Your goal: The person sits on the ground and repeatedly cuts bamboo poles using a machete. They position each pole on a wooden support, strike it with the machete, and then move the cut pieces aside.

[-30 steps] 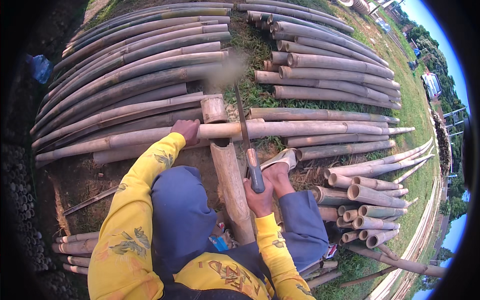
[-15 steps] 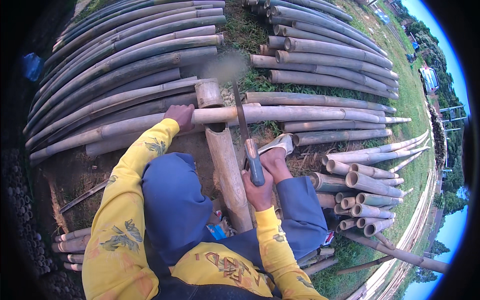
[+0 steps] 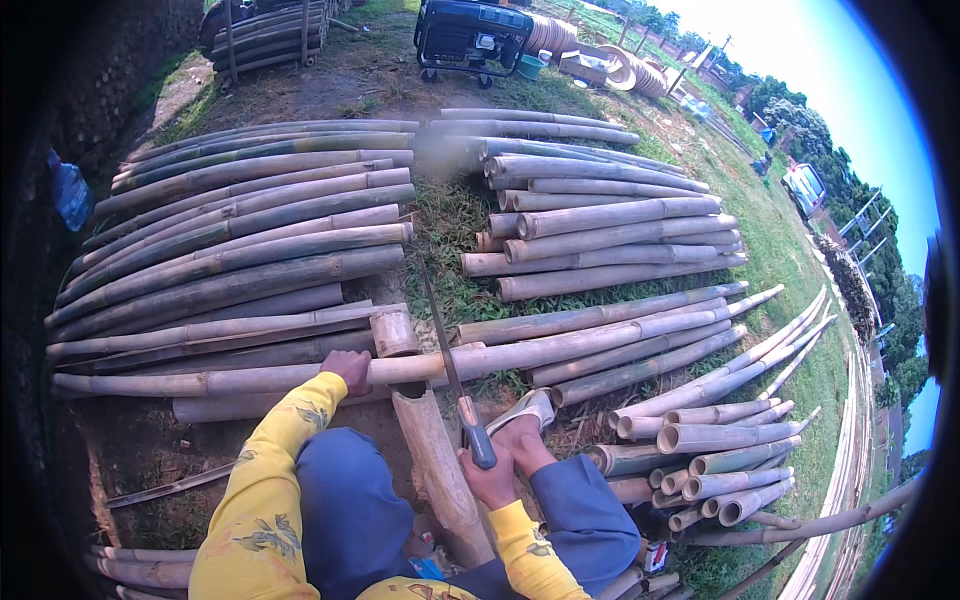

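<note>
A long bamboo pole (image 3: 560, 346) lies crosswise in front of me, resting in the notched top of a thick bamboo post (image 3: 440, 465) that slants up between my legs. My left hand (image 3: 349, 370) is closed around the pole, left of the post. In my right hand (image 3: 490, 480) is the handle of a handsaw (image 3: 475, 430), gripped from below. Its narrow blade points away from me and crosses the pole just right of the post. Whether the teeth have cut into the bamboo I cannot tell. My sandalled foot (image 3: 530, 412) is under the pole, right of the saw.
Bamboo poles (image 3: 260, 215) lie in rows at far left, with another stack (image 3: 620, 215) at far right. Shorter bamboo pieces (image 3: 720, 440) are piled near my right leg. A generator (image 3: 470, 40) stands at the back; a parked vehicle (image 3: 803, 188) is at far right.
The view has tilted upward, bringing the generator and the back of the yard into sight. Both hands keep their grips, and the saw still lies across the pole.
</note>
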Tool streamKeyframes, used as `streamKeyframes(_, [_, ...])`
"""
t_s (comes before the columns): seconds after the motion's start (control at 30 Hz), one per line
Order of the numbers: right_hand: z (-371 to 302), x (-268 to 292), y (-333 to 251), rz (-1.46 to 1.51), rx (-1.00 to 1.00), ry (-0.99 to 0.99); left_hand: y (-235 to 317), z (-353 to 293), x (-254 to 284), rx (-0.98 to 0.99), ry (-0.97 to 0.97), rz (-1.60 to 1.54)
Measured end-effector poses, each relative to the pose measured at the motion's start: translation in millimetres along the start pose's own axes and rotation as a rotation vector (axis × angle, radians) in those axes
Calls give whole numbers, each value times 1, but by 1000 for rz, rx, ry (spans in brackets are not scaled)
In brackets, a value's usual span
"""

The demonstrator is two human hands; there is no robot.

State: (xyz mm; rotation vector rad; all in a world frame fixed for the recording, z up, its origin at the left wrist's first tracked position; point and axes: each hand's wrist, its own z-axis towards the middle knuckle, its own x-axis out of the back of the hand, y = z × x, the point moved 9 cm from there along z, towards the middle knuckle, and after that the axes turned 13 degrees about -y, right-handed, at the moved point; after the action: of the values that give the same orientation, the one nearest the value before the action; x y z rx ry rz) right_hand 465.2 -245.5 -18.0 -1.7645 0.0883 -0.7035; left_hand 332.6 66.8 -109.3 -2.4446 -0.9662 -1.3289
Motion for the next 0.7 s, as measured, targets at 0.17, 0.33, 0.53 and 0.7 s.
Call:
streamKeyframes(0.17, [-173, 11, -18, 55, -268, -87, -26, 0, -6, 45, 14, -9])
streamKeyframes(0.33, [-31, 16, -2, -28, -25, 20, 4, 5, 5, 44, 47, 36])
streamKeyframes(0.53, [-17, -12, 1, 58, 18, -30, -9, 1, -6, 40, 36, 61])
streamKeyframes(0.7, [-157, 25, -34, 95, -135, -11, -12, 7, -3, 46, 60, 43])
